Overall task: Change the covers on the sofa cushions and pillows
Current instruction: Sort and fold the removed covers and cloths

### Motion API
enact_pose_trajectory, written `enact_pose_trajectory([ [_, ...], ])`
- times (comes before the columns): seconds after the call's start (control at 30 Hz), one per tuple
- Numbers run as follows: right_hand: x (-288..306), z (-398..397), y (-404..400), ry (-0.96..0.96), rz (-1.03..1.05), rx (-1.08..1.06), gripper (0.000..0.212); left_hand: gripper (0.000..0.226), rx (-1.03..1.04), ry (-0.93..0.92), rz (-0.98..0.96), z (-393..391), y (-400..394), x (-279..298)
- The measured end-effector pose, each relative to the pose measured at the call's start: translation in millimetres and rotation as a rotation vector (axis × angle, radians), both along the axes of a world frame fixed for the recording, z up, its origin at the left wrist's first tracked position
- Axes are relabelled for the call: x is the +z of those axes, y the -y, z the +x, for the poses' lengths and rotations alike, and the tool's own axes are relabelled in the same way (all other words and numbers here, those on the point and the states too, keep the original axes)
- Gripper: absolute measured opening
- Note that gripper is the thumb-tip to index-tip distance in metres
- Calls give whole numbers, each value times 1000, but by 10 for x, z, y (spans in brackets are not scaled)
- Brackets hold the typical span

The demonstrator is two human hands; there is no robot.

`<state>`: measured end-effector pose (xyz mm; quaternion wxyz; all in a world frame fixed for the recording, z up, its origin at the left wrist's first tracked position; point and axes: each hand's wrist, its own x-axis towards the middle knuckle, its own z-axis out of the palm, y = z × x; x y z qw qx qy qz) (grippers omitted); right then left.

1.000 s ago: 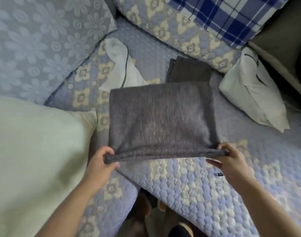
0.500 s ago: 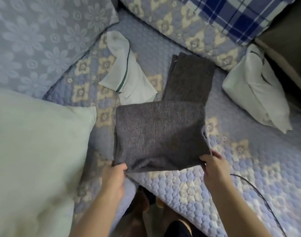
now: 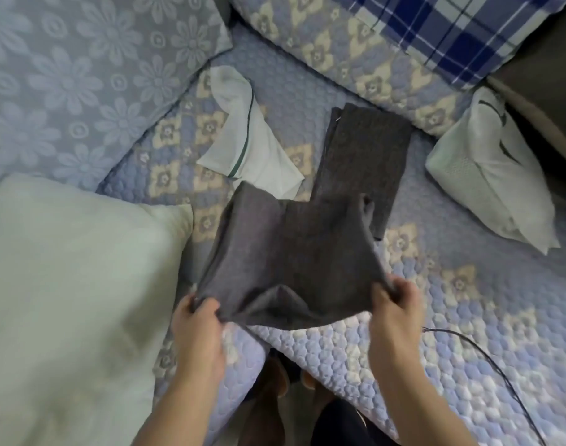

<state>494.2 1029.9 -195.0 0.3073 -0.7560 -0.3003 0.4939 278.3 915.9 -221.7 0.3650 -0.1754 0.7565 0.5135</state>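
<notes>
The quilted sofa cover (image 3: 436, 333) spreads beneath both hands. A pale bare pillow (image 3: 66, 300) lies just left of the left hand (image 3: 199, 329). The grey cushion cover (image 3: 291, 252) hangs between the hands, its near edge pinched at each corner: left hand closed on the left corner, right hand (image 3: 396, 313) closed on the right. Beyond it lie a second folded grey cover (image 3: 365, 152) and a white cover (image 3: 249, 146). A thin black cable (image 3: 487, 358) trails right of the right hand.

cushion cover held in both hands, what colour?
Plain dark grey woven cushion cover, no pattern; clearest in the head view.
</notes>
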Motion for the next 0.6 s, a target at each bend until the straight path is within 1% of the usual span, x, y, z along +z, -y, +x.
enact_pose_trajectory([
  [0.07,-263,372,11,39,-193,-185,20,22,62,155,-104,-104,255,-261],
  [0.13,-558,661,178,79,-446,-254,22,22,78,367,-153,-21,455,-486],
  [0.17,-660,746,268,125,-559,-227,23,26,89,439,-151,48,533,-601],
  [0.2,-722,786,347,196,-653,-155,19,30,114,477,-148,116,578,-665],
  [0.23,-731,777,401,304,-727,-51,8,32,138,500,-129,158,624,-734],
  [0.27,-746,735,416,461,-740,43,15,32,171,504,-113,189,642,-754],
  [0.3,-755,674,390,584,-668,155,33,31,200,492,-100,208,669,-795],
  [0.33,-731,566,326,639,-529,294,45,31,228,480,-97,237,684,-790],
  [0.37,-711,442,245,637,-380,453,50,32,229,488,-92,274,719,-794],
  [0.43,-697,135,-27,619,-150,830,52,36,180,589,-86,407,768,-766],
  [0.5,-757,-158,-439,659,19,1140,54,37,171,712,-59,606,760,-800],
  [0.57,-838,-435,-884,682,162,1372,56,32,186,772,-49,846,617,-888],
  [0.6,-898,-573,-1069,687,209,1480,55,34,200,786,-50,974,524,-944],
])
